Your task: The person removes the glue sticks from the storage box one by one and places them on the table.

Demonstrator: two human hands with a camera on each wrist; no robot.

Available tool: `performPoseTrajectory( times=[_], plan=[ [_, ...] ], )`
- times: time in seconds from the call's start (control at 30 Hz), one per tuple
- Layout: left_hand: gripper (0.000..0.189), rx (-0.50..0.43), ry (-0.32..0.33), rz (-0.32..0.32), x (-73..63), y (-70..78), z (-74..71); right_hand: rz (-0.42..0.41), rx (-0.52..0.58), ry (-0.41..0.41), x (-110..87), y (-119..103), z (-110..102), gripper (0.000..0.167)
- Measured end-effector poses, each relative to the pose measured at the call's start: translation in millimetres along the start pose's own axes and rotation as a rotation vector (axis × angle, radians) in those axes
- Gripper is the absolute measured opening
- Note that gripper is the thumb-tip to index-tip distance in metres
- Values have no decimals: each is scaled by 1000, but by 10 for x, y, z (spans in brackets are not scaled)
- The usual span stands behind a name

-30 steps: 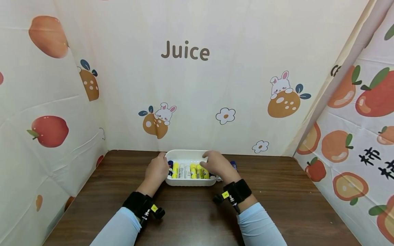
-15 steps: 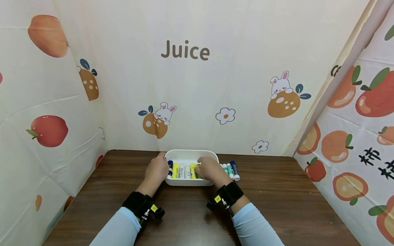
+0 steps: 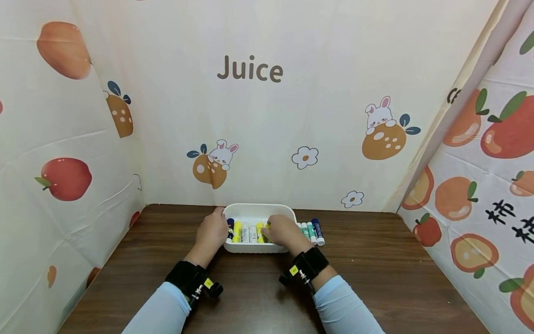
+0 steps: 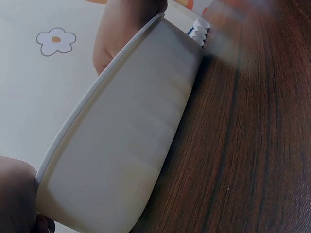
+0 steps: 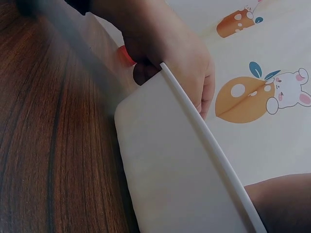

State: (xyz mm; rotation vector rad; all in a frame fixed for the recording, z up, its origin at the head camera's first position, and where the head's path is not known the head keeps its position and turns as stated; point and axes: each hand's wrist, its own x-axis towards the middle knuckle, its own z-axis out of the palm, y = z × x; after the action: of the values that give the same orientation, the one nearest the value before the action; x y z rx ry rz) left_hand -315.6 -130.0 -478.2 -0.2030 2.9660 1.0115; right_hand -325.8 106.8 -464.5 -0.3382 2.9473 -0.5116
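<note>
A white tray (image 3: 258, 248) with rounded corners stands at the table's back edge. My left hand (image 3: 212, 230) grips its left end, with the thumb outside and the fingers over the rim. Inside, a row of upright-looking glue sticks (image 3: 245, 233) in navy, yellow and white lies side by side. My right hand (image 3: 284, 230) reaches over the tray's right part, its fingertips down at a yellow glue stick (image 3: 260, 233); how they hold or press it is hidden. In both wrist views the tray's side wall (image 4: 121, 121) covers the contents.
Several teal and navy glue sticks (image 3: 317, 232) lie on the brown wooden table (image 3: 375, 269) just right of the tray. A fruit-printed cloth (image 3: 267, 116) stands behind the table, with more cloth on both sides.
My right hand has moved left and down over the glue sticks, uncovering those on the table. The yellow and white sticks have shifted slightly left. My left hand has stayed at the tray's end.
</note>
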Motion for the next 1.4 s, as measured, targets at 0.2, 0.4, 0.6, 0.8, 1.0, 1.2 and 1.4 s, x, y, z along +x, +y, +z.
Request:
performPoseTrajectory(
  times=[0.2, 0.4, 0.6, 0.8, 1.0, 1.2, 1.4],
  plan=[
    [51, -2, -1, -5, -3, 2, 1, -7, 15, 24, 8, 7, 13, 37],
    [51, -2, -3, -7, 2, -4, 4, -26, 47, 35, 5, 33, 10, 36],
    [51, 4, -8, -9, 10, -6, 7, -42, 106, 14, -3, 58, -31, 39],
    [51, 3, -2, -3, 6, -6, 6, -56, 160, 19, -22, 70, -131, 33],
    [51, 4, 5, 6, 14, -13, 10, 1, 239, 55, -84, 91, -344, 32],
    [49, 13, 20, 24, 20, -6, 21, 42, 278, 93, -146, 214, -621, 37],
    [49, 13, 19, 19, 20, -7, 25, 74, 306, 127, -161, 481, -800, 41]
  ],
)
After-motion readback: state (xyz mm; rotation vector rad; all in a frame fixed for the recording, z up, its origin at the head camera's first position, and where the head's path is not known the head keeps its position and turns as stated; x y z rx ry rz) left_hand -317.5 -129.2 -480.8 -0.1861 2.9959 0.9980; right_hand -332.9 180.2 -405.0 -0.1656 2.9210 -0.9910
